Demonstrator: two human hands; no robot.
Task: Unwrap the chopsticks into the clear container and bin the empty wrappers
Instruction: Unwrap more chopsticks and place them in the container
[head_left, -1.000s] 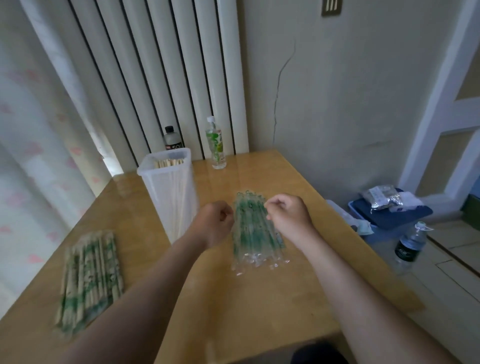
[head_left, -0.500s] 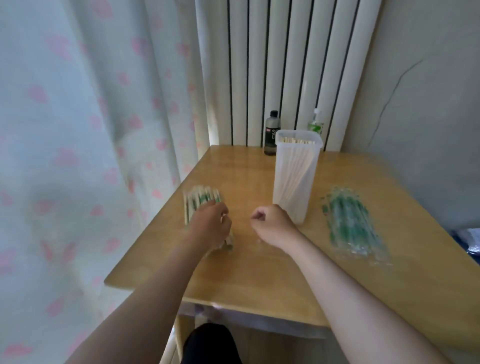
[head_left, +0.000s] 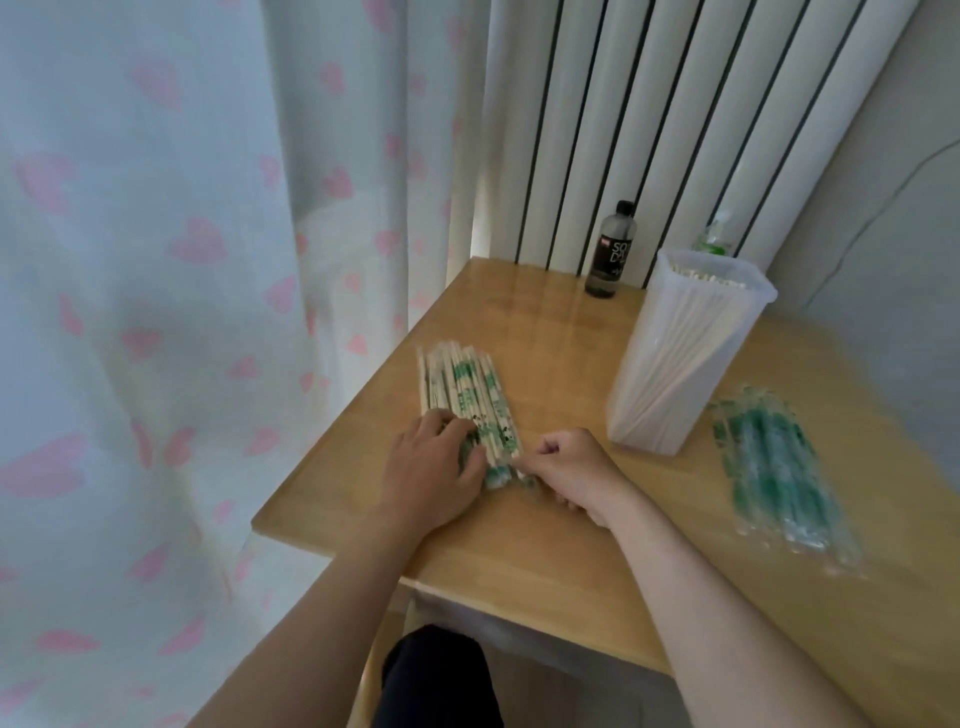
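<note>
Wooden table (head_left: 571, 551) is standing in a corner, with a white radiator (head_left: 649, 130) behind and a heart-print curtain (head_left: 156, 260) at left. Dark bottle (head_left: 610, 249) is standing at the back edge. Clear container (head_left: 649, 415) is standing upright, holding bare chopsticks; empty wrappers (head_left: 774, 467) are lying just right of it. Left hand (head_left: 431, 478) is curling its fingers over the near end of the wrapped chopsticks (head_left: 462, 389). Right hand (head_left: 571, 467) is pinching that pile's near-right tip, its other fingers tucked in.

Bare forearms (head_left: 337, 597), black trouser knee (head_left: 436, 673)
</note>
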